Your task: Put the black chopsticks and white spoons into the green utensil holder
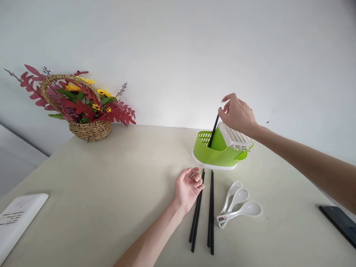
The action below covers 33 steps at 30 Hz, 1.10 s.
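Observation:
My right hand (237, 114) is above the green utensil holder (214, 156), its thumb and fingers around the upper end of black chopsticks (214, 129). Their lower end is inside the holder's left compartment and they lean to the right; whether it is one stick or two I cannot tell. The holder has a white slatted part (236, 137) and a white base. My left hand (187, 190) is palm up with loosely curled fingers and nothing in it, beside a pair of black chopsticks (197, 218). Another black pair (211, 218) lies to its right, then several white spoons (251, 208), overlapping.
A wicker basket (90, 130) of red leaves and yellow flowers stands at the back left of the table (119, 178), near the wall. A white object with dark markings (19, 218) lies at the left edge. A black phone (339, 222) is at the right edge.

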Tool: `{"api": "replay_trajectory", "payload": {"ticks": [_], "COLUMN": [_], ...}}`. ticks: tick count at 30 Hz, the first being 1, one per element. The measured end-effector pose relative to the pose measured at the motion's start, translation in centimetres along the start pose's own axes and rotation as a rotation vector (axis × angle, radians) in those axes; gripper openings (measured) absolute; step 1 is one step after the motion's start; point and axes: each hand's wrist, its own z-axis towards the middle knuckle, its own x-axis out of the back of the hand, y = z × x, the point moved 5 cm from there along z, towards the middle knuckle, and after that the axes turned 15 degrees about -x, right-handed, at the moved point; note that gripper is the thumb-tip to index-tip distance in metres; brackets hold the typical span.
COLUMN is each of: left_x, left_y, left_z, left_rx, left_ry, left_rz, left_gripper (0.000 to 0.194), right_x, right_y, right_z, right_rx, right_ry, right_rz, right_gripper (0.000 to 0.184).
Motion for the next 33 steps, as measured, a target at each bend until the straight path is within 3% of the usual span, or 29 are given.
{"api": "replay_trajectory", "payload": {"ticks": [5,9,12,14,18,22,25,33], "left_x": [-0.1,-0.1,-0.1,0.0,0.1,0.2,0.2,0.2], "left_y": [0.3,0.7,1.1,1.5,2.0,1.9,1.8,1.8], "left_z": [0.1,0.2,0.3,0.4,0.4,0.4,0.4,0.5], "left_rx": [-0.008,-0.022,-0.048,-0.082,-0.114,-0.101,-0.104,-0.105], "left_ry": [0.010,0.015,0.015,0.023,0.051,0.052,0.048,0.041], "left_rz": [-0.002,-0.014,-0.019,-0.024,-0.037,-0.031,-0.038,-0.049], "left_gripper": [0.024,0.023,0.023,0.022,0.020,0.020,0.020,0.021], "right_x": [1.4,1.1,-0.3,-1.3,-2.8,-3.9,-4.7,-6.8], "right_y": [-2.5,-4.3,-4.4,-3.8,-2.1,-0.3,1.1,2.9], "right_z": [-3.0,-7.6,-12.6,-15.5,-19.3,-19.8,-19.3,-19.5], "right_rx": [0.278,0.687,1.036,1.132,1.150,1.073,1.011,1.016], "right_ry": [0.022,-0.042,-0.204,-0.347,-0.563,-0.663,-0.694,-0.681], "right_rz": [0.012,-0.075,-0.203,-0.289,-0.391,-0.522,-0.615,-0.687], "right_gripper": [0.029,0.023,0.023,0.024,0.021,0.022,0.027,0.034]}}
